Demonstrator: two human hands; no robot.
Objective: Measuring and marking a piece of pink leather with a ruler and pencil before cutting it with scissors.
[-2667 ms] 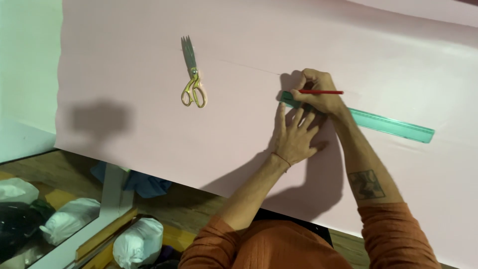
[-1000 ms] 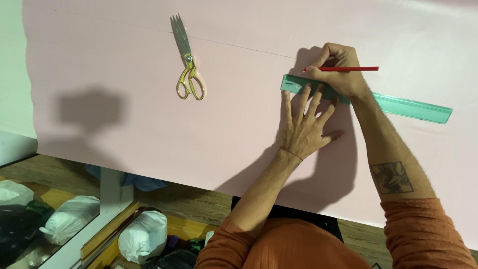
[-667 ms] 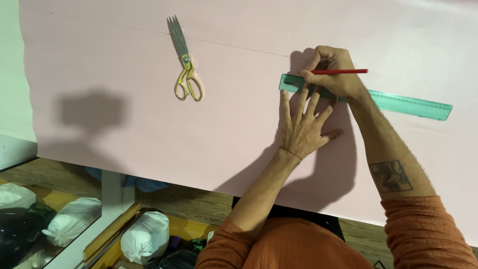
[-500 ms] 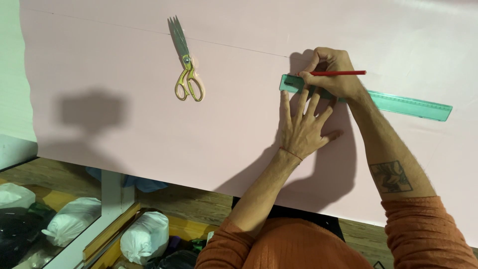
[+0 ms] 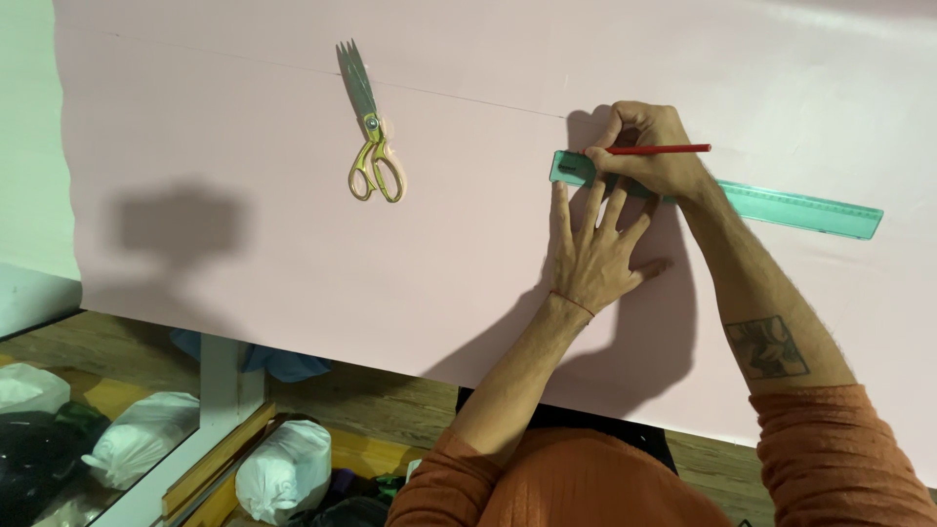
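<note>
From the head camera, your left hand (image 5: 595,249) lies flat and released on the pink fabric (image 5: 244,234), fingers spread, with the fingertips (image 5: 560,191) pressing the left end of the green transparent ruler (image 5: 795,207) to hold it down. Your right hand (image 5: 649,146) is clenched around a red pencil (image 5: 664,149), gripping it near the tip while the shaft points out to the right. The tip sits at the upper edge of the ruler, close to its left end.

A thin pencil line (image 5: 459,96) runs across the fabric from the left and stops just beside your right hand. The ruler slants slightly down to the right, well out past your right forearm.

Compared with the views from the last second, your hands, the ruler and the pencil sit almost where they were; only the camera has shifted a little. Nearly three seconds ago the ruler and both hands lay a bit lower and further left in the frame, with the pencil held the same way. So the pencil has hardly travelled along the edge, and the line looks no longer than before.

The gold-handled scissors (image 5: 371,146) lie closed on the fabric, well apart to the left, blades pointing away from you across the line. Below the table edge, white bundles (image 5: 283,468) rest on the wooden floor (image 5: 390,410).
</note>
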